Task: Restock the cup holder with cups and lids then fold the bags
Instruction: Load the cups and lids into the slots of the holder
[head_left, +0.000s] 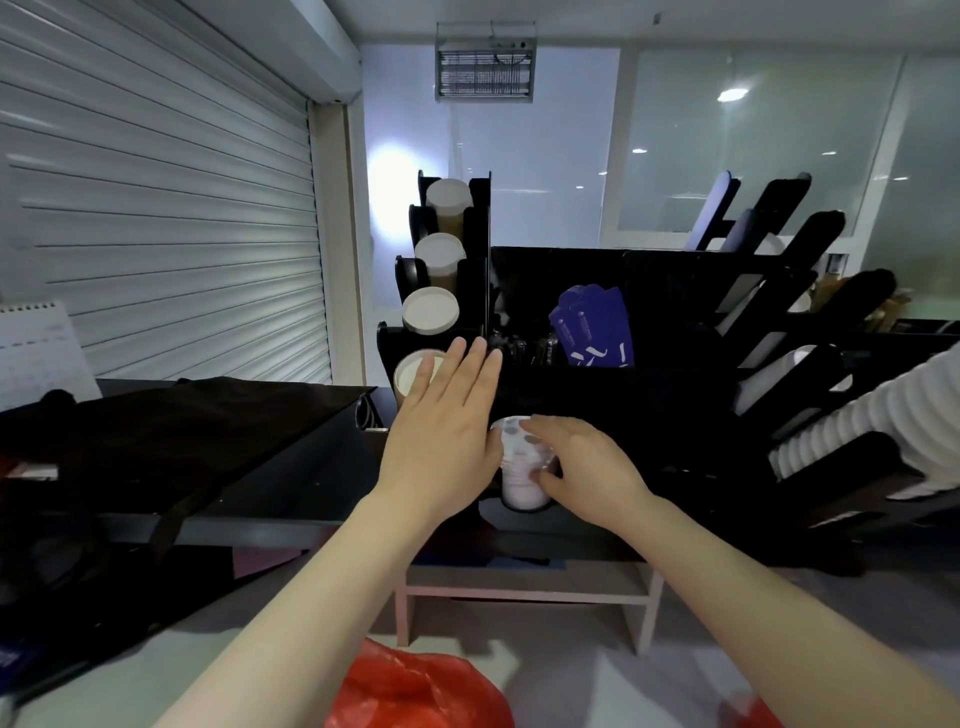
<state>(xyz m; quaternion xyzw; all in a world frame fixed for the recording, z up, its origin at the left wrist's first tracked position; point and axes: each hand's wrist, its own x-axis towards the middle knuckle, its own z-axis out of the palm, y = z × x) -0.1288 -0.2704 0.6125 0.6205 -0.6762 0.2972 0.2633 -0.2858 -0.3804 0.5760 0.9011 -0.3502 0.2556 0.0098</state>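
Note:
A black stepped cup holder (480, 218) stands ahead with stacks of brown paper cups, their white bottoms facing me (430, 310). My left hand (447, 421) is flat with straight fingers, reaching over the lowest cup stack (410, 373). Just to its right, my right hand (582, 467) curls round a stack of clear plastic cups (519, 470) that sits in a low round slot of the holder. A red plastic bag (415, 691) lies at the bottom of the view, under my forearms.
A second black rack (779, 322) at right holds white lids (831, 431) in slanted rows. Blue packets (592, 327) stand in a middle compartment. A dark bag (156, 436) lies on the counter at left. A rolled shutter fills the left wall. A pink stand (524, 597) sits below.

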